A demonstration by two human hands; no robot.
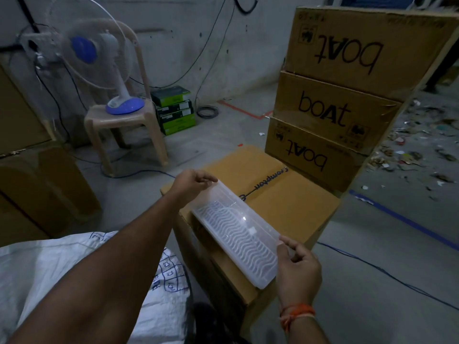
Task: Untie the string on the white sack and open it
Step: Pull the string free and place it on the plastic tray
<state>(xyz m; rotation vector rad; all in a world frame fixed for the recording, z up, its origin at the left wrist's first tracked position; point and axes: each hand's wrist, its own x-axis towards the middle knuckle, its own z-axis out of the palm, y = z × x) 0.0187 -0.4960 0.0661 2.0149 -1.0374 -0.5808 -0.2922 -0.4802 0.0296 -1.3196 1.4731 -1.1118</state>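
The white woven sack [44,266], with blue marks drawn on it, lies at the lower left under my left forearm. No string shows on it. Both hands hold a clear plastic tray [238,232] with a wavy ribbed bottom over a cardboard box [293,209]. My left hand [191,184] pinches the tray's far end. My right hand [298,266] grips its near end; an orange thread band is on that wrist.
Three stacked "boat" cartons [332,110] stand right behind the box. A table fan [99,58] sits on a beige plastic chair [124,130] at the left, green boxes [173,110] beside it. Brown cartons [37,175] at far left. Cables and litter cover the floor.
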